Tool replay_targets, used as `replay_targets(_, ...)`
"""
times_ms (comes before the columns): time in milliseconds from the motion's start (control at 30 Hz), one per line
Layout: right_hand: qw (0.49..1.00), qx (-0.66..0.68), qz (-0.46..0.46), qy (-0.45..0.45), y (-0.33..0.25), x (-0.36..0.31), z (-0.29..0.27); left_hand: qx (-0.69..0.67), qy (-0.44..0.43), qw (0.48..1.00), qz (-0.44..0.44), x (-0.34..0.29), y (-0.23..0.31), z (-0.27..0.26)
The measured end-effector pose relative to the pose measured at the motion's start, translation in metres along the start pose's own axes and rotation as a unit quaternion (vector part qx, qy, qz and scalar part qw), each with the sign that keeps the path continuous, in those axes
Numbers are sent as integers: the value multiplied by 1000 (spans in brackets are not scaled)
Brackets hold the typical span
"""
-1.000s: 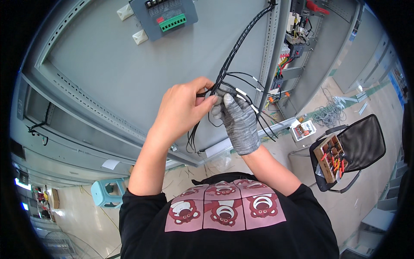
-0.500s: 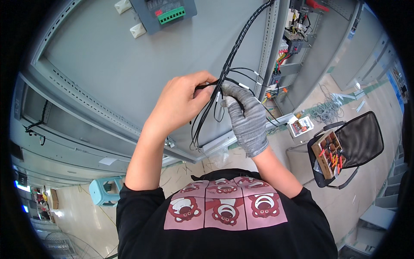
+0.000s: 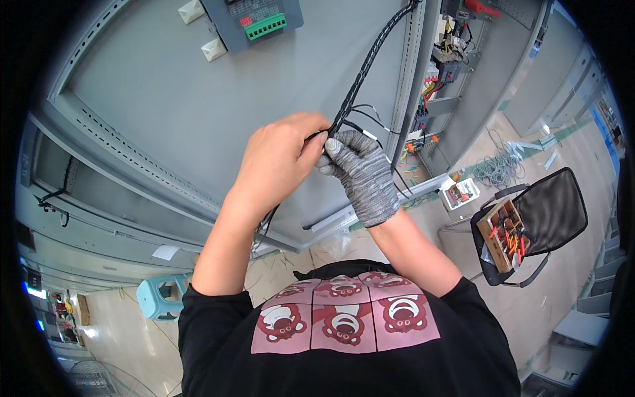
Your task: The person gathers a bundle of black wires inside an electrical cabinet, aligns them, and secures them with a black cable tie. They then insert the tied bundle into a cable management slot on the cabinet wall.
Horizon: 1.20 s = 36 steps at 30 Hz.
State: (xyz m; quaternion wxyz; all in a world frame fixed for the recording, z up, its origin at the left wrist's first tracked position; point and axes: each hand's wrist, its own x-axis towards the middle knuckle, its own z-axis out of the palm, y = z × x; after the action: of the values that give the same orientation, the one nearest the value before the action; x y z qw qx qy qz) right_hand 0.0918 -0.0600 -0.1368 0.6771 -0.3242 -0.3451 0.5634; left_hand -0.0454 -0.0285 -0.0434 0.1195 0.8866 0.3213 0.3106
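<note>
A black wire bundle point(image 3: 362, 76), wrapped in spiral banding, runs down from the upper cabinet frame to my hands. My left hand point(image 3: 274, 159), bare, is closed at the bundle, thumb against the fingers. Between them is a thin black strip, mostly hidden, perhaps the wrap's end. My right hand point(image 3: 364, 175), in a grey knit glove, is closed around the bundle right beside it. Thin black branch wires point(image 3: 377, 119) with white sleeves stick out to the right above the glove. The bundle's loose lower ends point(image 3: 268, 218) hang behind my left wrist.
Ahead stands a grey metal panel point(image 3: 198, 99) with a device bearing a green terminal block point(image 3: 266, 26). Wired breakers point(image 3: 450, 69) sit in the right bay. A chair point(image 3: 559, 212) holds a wooden tool box point(image 3: 493, 248); a blue stool point(image 3: 155, 301) stands at left.
My right hand has shifted left and closed around the bundle. The loose wire ends have swung from between my hands to behind my left wrist.
</note>
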Motion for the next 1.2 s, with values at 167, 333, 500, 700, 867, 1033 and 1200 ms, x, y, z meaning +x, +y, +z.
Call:
replay_targets(167, 999, -31, -14, 15, 8, -9, -3, -78, -37, 991, -106, -2, -6, -4)
replay_targets(333, 960, -191, -188, 81, 4, -30, -7, -90, -109, 984, -105, 3, -11, -11)
replay_targets(500, 939, -284, -193, -12, 2, -32, 4, -287, -184, 921, -188, 11, -15, -24)
replay_targets(700, 958, -271, -89, -34, 4, -31, 30, -321, -144, 908, -226, 4, -13, -22)
replay_targets(867, 943, -306, -128, -2, 14, -22, 20, -327, -137, 914, -196, 0, -17, -20)
replay_targets(1033, 899, -396, -189, 5, -1, -31, 10, -318, -119, 928, -153, -8, -25, -15)
replay_targets(1200, 825, -452, -338, 0, -12, -22, 7, -197, -100, 965, -141, -2, -16, -10)
